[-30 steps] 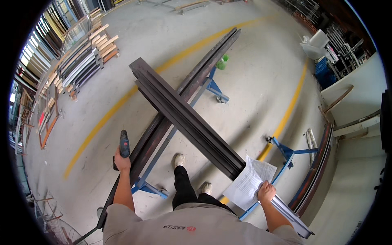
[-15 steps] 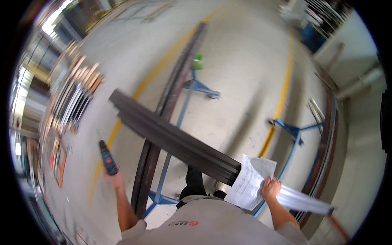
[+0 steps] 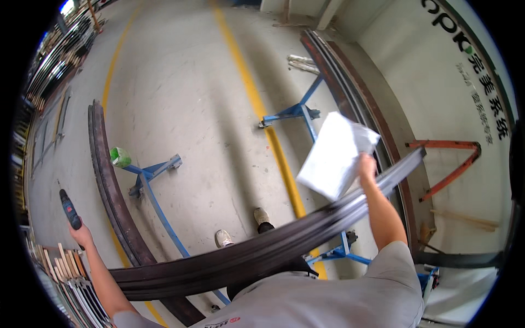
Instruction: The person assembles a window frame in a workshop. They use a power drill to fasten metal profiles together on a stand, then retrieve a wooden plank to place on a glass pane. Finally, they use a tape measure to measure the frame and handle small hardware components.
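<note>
Just below nine o'clock I have the left hand (image 3: 82,235), fingers curled round the drill (image 3: 70,210), which points to eleven; I judge it stiff and fairly heavy, best held by its grip. At three, the right hand (image 3: 367,167) looks closed on the edge of the paper (image 3: 327,158), blur hiding each finger; I'd expect it light, limp, easily creased, best pinched there.
</note>
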